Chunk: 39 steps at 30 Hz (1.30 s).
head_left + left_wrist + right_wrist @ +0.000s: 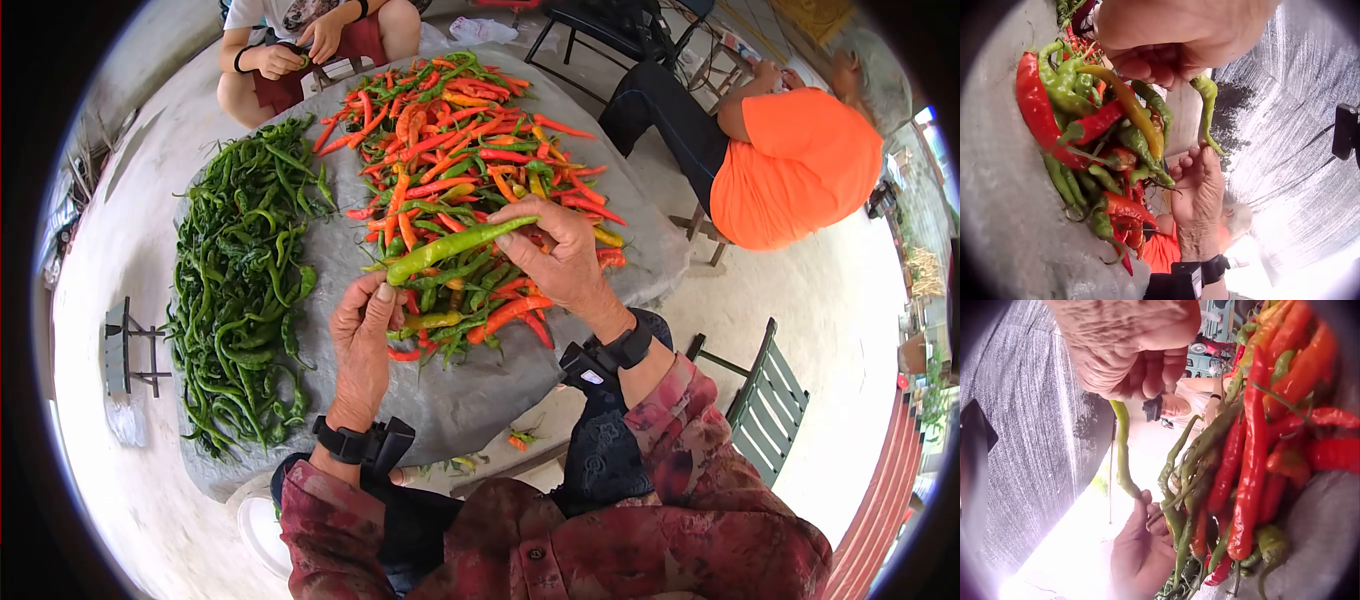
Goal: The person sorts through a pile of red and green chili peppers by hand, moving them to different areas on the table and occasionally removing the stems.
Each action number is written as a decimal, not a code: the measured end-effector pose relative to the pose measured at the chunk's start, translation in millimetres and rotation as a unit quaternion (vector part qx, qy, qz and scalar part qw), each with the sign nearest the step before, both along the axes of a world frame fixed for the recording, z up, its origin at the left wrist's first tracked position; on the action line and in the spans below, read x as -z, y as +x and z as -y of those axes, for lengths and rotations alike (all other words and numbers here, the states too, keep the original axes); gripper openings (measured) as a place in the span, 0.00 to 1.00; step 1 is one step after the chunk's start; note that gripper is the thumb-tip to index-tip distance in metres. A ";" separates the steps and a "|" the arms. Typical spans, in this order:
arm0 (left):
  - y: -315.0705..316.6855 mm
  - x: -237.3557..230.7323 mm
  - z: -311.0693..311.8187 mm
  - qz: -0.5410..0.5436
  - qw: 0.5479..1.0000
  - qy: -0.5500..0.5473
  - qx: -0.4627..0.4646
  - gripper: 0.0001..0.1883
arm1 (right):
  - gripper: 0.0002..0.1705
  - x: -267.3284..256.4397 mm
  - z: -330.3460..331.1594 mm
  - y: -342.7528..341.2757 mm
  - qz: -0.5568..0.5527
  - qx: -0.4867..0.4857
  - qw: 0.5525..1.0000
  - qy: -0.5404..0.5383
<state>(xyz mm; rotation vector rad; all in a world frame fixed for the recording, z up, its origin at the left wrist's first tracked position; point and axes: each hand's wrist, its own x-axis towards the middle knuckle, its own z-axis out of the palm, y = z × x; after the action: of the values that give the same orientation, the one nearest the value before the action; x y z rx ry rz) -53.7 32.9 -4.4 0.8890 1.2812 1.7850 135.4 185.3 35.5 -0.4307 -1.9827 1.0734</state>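
Note:
A light green pepper (440, 250) is held between two hands above the mixed red and green pile (450, 150). The left hand (362, 345) pinches its thick lower end between thumb and fingers; the right hand (565, 255) pinches the thin upper end. In the left wrist view the same pepper (1207, 109) hangs between the near left hand (1179, 31) and the right hand (1199, 194). The right wrist view shows the pepper (1122, 447) between the right hand (1135, 344) and the left hand (1138, 556). Fingertips are partly hidden there.
A heap of green peppers (245, 290) lies on the left of the grey sheet (440, 400). A person in an orange shirt (790, 165) sits at the right, and another person's hands (300, 50) are at the far edge. A green chair (770, 405) stands at the lower right.

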 end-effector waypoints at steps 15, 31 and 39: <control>-2.1 4.7 -0.3 -0.291 0.955 -0.025 -0.053 0.06 | 0.13 45.8 -79.3 14.2 0.206 0.260 0.941 0.069; 3.2 4.1 -1.7 -0.265 0.961 -0.003 -0.076 0.10 | 0.19 22.9 -45.0 13.8 0.219 0.196 0.954 -0.058; 8.9 0.4 -2.5 -0.345 0.934 -0.019 -0.095 0.10 | 0.19 -0.5 -27.8 31.9 0.117 -0.085 0.941 -0.304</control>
<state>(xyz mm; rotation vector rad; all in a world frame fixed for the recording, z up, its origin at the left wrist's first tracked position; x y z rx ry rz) -44.8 35.4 -4.8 1.4929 1.8825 1.6320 167.4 213.2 36.0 -0.7500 -1.8791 1.8281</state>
